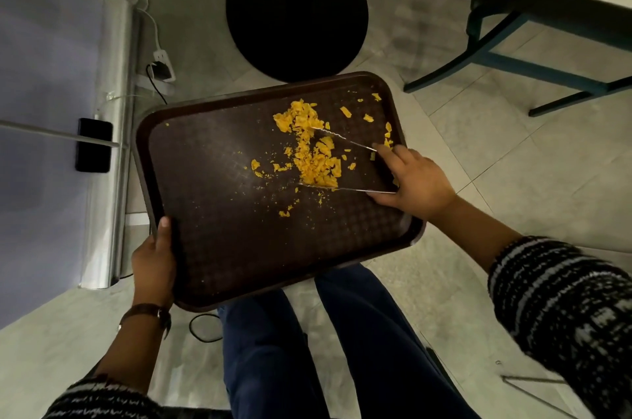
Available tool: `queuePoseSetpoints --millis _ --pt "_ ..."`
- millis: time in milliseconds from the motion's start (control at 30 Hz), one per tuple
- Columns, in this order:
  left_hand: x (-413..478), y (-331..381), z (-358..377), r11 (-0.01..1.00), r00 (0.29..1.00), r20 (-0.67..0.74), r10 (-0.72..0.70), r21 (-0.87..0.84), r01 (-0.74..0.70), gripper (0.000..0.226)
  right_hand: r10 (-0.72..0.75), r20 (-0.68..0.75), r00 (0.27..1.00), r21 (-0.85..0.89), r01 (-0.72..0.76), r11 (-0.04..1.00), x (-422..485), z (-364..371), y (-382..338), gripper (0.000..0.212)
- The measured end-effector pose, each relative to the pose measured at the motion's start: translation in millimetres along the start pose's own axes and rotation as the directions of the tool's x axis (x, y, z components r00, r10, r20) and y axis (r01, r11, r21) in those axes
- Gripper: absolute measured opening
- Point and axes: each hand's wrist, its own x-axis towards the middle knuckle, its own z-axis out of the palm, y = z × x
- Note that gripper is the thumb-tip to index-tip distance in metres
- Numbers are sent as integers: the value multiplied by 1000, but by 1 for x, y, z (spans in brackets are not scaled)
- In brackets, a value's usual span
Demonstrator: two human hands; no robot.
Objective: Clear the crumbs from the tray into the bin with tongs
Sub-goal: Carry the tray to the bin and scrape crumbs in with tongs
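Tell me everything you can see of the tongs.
The tongs are slim, shiny metal, with two narrow arms spread wide apart. The right hand grips them at the rear, index finger laid along the upper arm, hiding the hinge end. Both arms lie low over the brown tray, pointing toward its middle. Their tips flank the main heap of yellow crumbs, one at its far edge and one at its near edge, not yet squeezed together.

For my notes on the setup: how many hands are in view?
2. The left hand grips the tray's near-left rim; the right hand holds the tongs over the crumbs.
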Motion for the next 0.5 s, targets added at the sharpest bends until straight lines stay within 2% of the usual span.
queuePoseSetpoints --millis 167,367,500 --pt "0 0 -2 1000 1000 2 13 14 -13 53 75 -14 997 6 -75 997 13 -18 8 85" --pt "2 -2 -2 999 999 9 39 19 -39 56 14 63 998 0 -14 1000 33 -34 12 85" --pt "4 -1 -1 999 999 16 52 9 -52 54 -19 103 995 79 11 997 44 -43 11 77"
